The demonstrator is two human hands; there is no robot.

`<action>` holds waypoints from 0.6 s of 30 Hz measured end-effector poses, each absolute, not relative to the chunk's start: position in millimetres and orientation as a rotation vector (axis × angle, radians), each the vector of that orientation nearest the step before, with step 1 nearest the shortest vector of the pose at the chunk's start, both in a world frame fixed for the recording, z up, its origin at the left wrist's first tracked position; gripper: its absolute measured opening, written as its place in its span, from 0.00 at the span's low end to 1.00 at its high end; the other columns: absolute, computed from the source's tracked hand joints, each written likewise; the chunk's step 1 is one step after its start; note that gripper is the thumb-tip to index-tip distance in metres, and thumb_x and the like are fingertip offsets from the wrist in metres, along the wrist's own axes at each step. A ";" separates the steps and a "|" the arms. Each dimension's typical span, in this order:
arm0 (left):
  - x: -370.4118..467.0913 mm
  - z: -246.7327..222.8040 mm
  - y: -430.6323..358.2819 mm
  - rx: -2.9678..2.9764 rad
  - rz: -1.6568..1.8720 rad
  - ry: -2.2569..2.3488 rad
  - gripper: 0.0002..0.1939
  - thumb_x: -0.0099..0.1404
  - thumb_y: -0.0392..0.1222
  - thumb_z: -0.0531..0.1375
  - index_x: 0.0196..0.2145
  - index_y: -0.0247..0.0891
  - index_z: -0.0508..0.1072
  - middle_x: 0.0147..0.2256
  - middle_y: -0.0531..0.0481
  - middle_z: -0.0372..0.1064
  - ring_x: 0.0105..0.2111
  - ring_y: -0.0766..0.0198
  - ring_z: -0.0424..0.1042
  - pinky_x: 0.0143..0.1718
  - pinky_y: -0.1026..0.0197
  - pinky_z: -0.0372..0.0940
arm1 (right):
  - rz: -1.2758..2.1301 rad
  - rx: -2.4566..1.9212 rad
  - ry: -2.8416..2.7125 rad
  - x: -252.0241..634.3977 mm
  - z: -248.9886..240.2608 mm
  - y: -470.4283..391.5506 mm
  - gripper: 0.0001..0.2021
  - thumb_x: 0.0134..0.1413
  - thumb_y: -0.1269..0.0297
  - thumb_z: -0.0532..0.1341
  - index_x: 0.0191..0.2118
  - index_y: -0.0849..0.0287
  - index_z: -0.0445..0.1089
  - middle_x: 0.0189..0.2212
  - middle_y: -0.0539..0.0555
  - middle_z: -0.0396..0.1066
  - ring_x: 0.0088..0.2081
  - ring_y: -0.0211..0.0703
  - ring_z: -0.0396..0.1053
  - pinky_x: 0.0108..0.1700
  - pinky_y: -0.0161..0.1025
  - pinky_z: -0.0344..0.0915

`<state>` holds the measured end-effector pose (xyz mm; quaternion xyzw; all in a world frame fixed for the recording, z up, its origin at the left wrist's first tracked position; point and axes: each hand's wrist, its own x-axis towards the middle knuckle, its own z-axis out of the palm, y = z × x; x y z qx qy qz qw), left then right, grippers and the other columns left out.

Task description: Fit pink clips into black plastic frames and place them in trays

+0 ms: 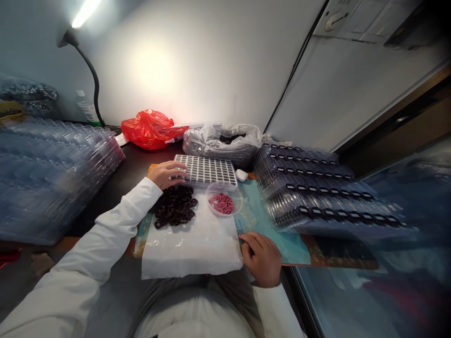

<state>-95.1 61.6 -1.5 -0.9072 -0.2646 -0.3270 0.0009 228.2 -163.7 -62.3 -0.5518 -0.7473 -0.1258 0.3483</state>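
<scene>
My left hand (168, 175) lies with its fingers stretched out over the left end of a white gridded tray (211, 170), whose many small cells look dark inside. Just below that hand is a heap of dark, glossy oval pieces (175, 206) on a white plastic sheet (192, 251). A round clear tub (239, 201) holds small pinkish-red rod-like pieces (221, 203) and stands in front of the tray. My right hand (262, 258) is curled at the sheet's right edge; whatever its fingertips may hold is too small or hidden to make out.
Clear plastic packs are stacked at the left (52, 173); more packs with black tops (317, 188) stand at the right. Behind the tray are a red bag (150, 129) and a grey plastic bag (221, 145). A small white case (241, 175) sits beside the tray. A lamp (93, 70) rises at back left.
</scene>
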 end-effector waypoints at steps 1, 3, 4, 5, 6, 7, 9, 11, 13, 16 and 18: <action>-95.0 -0.6 61.0 -2.848 -1.016 -0.832 0.12 0.63 0.51 0.60 0.37 0.42 0.79 0.44 0.45 0.76 0.44 0.60 0.74 0.49 0.55 0.67 | -0.329 -1.430 -1.934 228.2 -62.7 -163.7 0.10 0.53 0.75 0.55 0.34 0.58 0.74 0.31 0.52 0.74 0.33 0.41 0.69 0.39 0.38 0.62; -94.6 0.5 60.3 -2.840 -1.002 -0.819 0.12 0.63 0.50 0.59 0.37 0.42 0.78 0.44 0.46 0.76 0.44 0.61 0.74 0.49 0.56 0.67 | -0.333 -1.433 -1.931 228.4 -63.6 -163.8 0.10 0.53 0.75 0.56 0.34 0.58 0.74 0.31 0.52 0.74 0.34 0.42 0.69 0.40 0.38 0.62; -94.6 0.7 60.2 -2.832 -0.995 -0.807 0.12 0.64 0.49 0.59 0.38 0.42 0.78 0.44 0.46 0.76 0.44 0.61 0.74 0.49 0.56 0.67 | -0.331 -1.433 -1.932 228.6 -64.0 -164.0 0.10 0.53 0.75 0.56 0.34 0.58 0.74 0.32 0.52 0.74 0.34 0.42 0.69 0.40 0.38 0.62; -94.6 0.6 60.4 -2.824 -0.986 -0.793 0.12 0.64 0.49 0.59 0.38 0.42 0.78 0.44 0.46 0.76 0.44 0.61 0.74 0.49 0.57 0.67 | -0.329 -1.433 -1.933 228.9 -64.3 -164.2 0.10 0.53 0.75 0.56 0.34 0.58 0.74 0.32 0.52 0.74 0.34 0.42 0.69 0.40 0.39 0.62; -94.7 0.3 60.8 -2.815 -0.979 -0.776 0.11 0.64 0.49 0.59 0.38 0.42 0.78 0.44 0.46 0.76 0.43 0.61 0.74 0.49 0.57 0.67 | -0.326 -1.434 -1.935 229.3 -64.6 -164.6 0.10 0.53 0.75 0.56 0.34 0.58 0.74 0.32 0.52 0.74 0.34 0.42 0.69 0.40 0.39 0.62; -94.9 -0.3 61.3 -2.806 -0.971 -0.763 0.11 0.64 0.49 0.59 0.38 0.42 0.78 0.44 0.46 0.76 0.43 0.61 0.74 0.48 0.57 0.67 | -0.324 -1.436 -1.936 229.6 -64.7 -165.0 0.10 0.53 0.75 0.55 0.34 0.58 0.74 0.32 0.52 0.74 0.34 0.42 0.69 0.39 0.39 0.62; -95.4 -1.6 62.3 -2.787 -0.958 -0.751 0.12 0.64 0.49 0.59 0.38 0.42 0.78 0.43 0.46 0.76 0.43 0.61 0.74 0.48 0.58 0.67 | -0.332 -1.434 -1.937 230.1 -64.7 -165.7 0.10 0.53 0.75 0.55 0.35 0.58 0.73 0.31 0.52 0.74 0.34 0.42 0.69 0.39 0.39 0.62; -96.1 -2.8 62.9 -2.762 -0.951 -0.751 0.12 0.64 0.50 0.59 0.38 0.42 0.78 0.43 0.47 0.76 0.43 0.62 0.74 0.48 0.58 0.67 | -0.345 -1.428 -1.938 230.1 -64.5 -165.7 0.11 0.54 0.75 0.55 0.35 0.58 0.73 0.31 0.52 0.74 0.34 0.42 0.69 0.39 0.39 0.62; -97.2 -3.8 63.2 -2.729 -0.950 -0.752 0.12 0.64 0.50 0.59 0.38 0.42 0.78 0.42 0.47 0.76 0.42 0.62 0.74 0.48 0.58 0.67 | -0.356 -1.424 -1.940 229.6 -64.0 -165.1 0.10 0.54 0.75 0.54 0.35 0.58 0.73 0.31 0.53 0.74 0.33 0.42 0.69 0.39 0.39 0.62; -99.7 -5.0 64.1 -2.678 -0.968 -0.731 0.12 0.63 0.50 0.60 0.39 0.42 0.77 0.42 0.47 0.77 0.42 0.62 0.74 0.47 0.58 0.67 | -0.375 -1.419 -1.943 229.0 -63.1 -164.1 0.10 0.55 0.74 0.54 0.34 0.58 0.73 0.31 0.53 0.74 0.33 0.42 0.68 0.39 0.39 0.61; -101.9 -4.7 65.0 -2.664 -0.970 -0.733 0.14 0.62 0.52 0.60 0.38 0.42 0.77 0.41 0.47 0.77 0.42 0.61 0.74 0.46 0.58 0.67 | -0.384 -1.413 -1.948 229.0 -62.3 -163.9 0.11 0.56 0.74 0.53 0.34 0.58 0.72 0.31 0.53 0.74 0.33 0.42 0.68 0.39 0.39 0.61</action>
